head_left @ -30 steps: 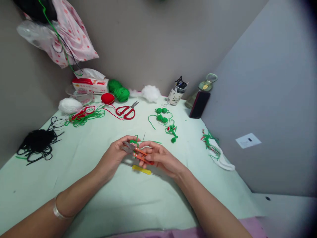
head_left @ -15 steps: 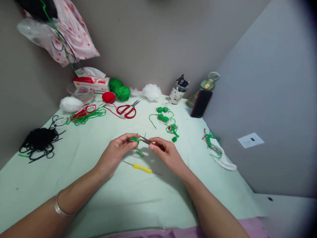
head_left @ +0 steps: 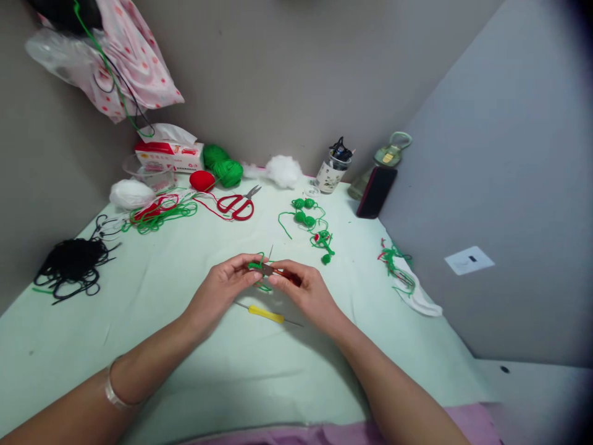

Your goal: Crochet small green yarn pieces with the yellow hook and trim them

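Above the table's middle, my left hand [head_left: 227, 281] pinches a small piece of green yarn work [head_left: 254, 266], partly hidden by its fingers. Facing it, my right hand [head_left: 308, 290] grips small dark metal pliers [head_left: 267, 269] with reddish handles. The jaws of the pliers meet the green yarn at my left fingertips. A thin metal pin [head_left: 271, 251] sticks up just behind them, and I cannot tell what holds it. Below both hands lies a crochet hook with a yellow handle [head_left: 265, 314]. A green yarn tail hangs under the left fingertips.
Red-handled scissors [head_left: 236, 206] and small green crocheted balls [head_left: 304, 218] lie beyond my hands. Yarn balls [head_left: 229, 172], white stuffing [head_left: 283, 172], a tissue box [head_left: 169, 156], a cup [head_left: 332, 175] and a phone [head_left: 377, 193] line the back. Black yarn [head_left: 74, 262] lies left, scraps [head_left: 399, 272] right.
My right hand has moved slightly left, bringing the pliers closer to my left fingers and the green yarn. The hands now nearly touch. The crochet hook lies where it was.
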`<state>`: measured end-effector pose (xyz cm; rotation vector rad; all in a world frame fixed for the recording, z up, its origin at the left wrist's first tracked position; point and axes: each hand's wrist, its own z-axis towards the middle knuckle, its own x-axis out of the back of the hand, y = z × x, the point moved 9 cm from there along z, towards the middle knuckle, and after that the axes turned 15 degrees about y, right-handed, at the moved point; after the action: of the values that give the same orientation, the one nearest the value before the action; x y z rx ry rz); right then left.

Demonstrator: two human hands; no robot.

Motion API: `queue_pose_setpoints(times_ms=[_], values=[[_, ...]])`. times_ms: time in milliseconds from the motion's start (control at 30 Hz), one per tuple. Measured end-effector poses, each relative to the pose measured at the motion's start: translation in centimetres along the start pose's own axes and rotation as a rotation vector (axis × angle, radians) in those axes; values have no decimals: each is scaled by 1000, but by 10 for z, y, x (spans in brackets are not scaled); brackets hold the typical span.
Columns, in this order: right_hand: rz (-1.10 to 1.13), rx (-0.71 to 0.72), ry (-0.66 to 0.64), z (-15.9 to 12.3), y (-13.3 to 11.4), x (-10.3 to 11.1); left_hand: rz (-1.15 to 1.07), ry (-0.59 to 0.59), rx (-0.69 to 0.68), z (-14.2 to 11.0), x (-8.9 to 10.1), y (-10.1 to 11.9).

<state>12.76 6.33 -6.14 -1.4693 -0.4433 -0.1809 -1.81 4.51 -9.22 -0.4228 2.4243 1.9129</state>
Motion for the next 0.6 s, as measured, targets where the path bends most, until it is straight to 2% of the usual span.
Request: queue_pose_setpoints(times_ms=[167,300,500,600], values=[[-52,36,63,0,-1,3,27,-21,-15,1,-1,-1],[-63,35,49,0,-1,2,32,-63,-21,0,-4,-1],[100,-41,2,1,4,-3,77,-67,-17,-2,-4,-1],[143,-58,-19,5,5,1,80,-58,-26,-2,-3,2]])
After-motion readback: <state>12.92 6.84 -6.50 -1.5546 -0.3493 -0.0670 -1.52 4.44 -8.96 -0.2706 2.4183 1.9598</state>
